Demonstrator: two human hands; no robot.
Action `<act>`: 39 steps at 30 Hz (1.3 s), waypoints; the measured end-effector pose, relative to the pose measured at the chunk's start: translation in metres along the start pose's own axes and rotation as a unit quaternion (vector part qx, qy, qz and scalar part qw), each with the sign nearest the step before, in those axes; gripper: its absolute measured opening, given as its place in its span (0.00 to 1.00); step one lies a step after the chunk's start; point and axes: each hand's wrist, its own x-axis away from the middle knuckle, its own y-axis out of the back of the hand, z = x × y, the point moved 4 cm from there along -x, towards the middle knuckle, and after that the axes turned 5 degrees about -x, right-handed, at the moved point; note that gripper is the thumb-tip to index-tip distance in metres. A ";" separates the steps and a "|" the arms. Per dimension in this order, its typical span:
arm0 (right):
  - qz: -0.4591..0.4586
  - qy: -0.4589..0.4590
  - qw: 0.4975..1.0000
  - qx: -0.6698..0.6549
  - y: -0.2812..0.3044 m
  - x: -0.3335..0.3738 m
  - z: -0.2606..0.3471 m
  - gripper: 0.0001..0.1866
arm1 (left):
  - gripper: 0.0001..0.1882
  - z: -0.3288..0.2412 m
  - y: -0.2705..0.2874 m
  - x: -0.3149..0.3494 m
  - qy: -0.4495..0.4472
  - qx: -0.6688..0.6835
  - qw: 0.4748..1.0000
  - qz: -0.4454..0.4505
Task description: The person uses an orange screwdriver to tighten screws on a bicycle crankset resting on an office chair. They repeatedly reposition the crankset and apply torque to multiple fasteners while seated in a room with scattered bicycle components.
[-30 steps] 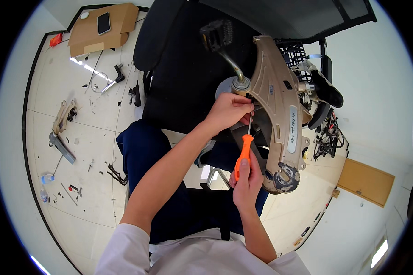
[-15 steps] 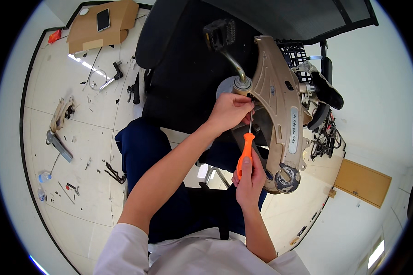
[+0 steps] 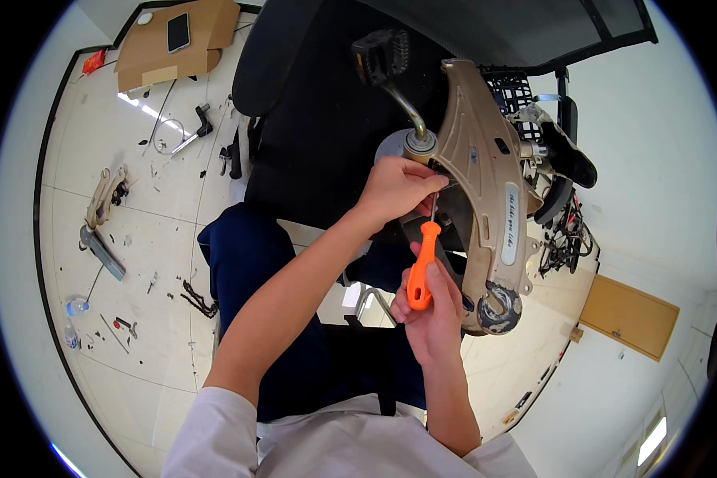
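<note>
My right hand (image 3: 432,319) is wrapped round the orange handle of a screwdriver (image 3: 424,271), its thumb along the handle's right side. The shaft points up and away from me, to the underside of a bronze-coloured bicycle frame (image 3: 470,143). My left hand (image 3: 394,193) is closed in a pinch beside the shaft's upper end, just below the crank joint. Whatever lies between those fingertips, and the screwdriver's tip, cannot be made out. A crank arm (image 3: 407,110) with a black pedal (image 3: 381,57) rises from the joint.
The frame rests on a black office chair (image 3: 311,159) in front of my knees. On the floor to the left lie a grey-and-bronze folding part (image 3: 101,247), a brake lever (image 3: 203,121), a chain (image 3: 199,299) and small scattered parts. Farther back, cardboard (image 3: 147,56) holds a phone (image 3: 178,33).
My right hand has shifted its grip on the screwdriver, with the thumb lower on the handle and the wrist turned. The handle has moved slightly up. My left hand stays nearly in place.
</note>
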 end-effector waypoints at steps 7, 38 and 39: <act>0.020 -0.073 0.991 -0.112 0.008 0.003 -0.008 0.24 | 0.15 0.003 -0.003 -0.002 0.032 0.071 0.996 0.031; -0.044 0.180 0.951 0.247 0.022 0.020 0.014 0.23 | 0.16 0.009 -0.014 0.000 0.074 0.177 0.977 0.095; -0.042 0.244 0.915 0.318 0.021 0.020 0.015 0.23 | 0.16 0.009 -0.013 0.000 0.073 0.180 0.975 0.112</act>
